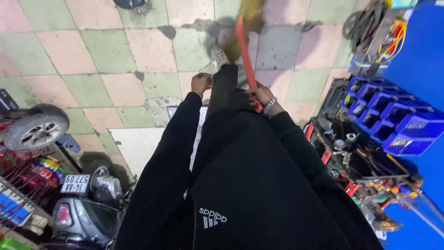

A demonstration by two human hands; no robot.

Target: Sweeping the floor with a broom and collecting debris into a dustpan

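At about nine o'clock a small scooter [78, 208] and a loose wheel [34, 127] sit at the edge of the tiled floor [92, 60]. Moving across, the person's left hand [201, 83] hangs curled into a loose fist at eleven o'clock, holding nothing that I can see. The right hand [261, 96], at one o'clock, has its fingers clenched round the lower end of a long red handle [245, 55], which runs up toward twelve o'clock to a blurred yellowish head, probably a broom. It looks light and stiff, likely smooth enough to slip, so a second grip higher on the shaft would steady it. At three o'clock stand blue storage bins [393, 120] above a bench [356, 162] cluttered with tools.
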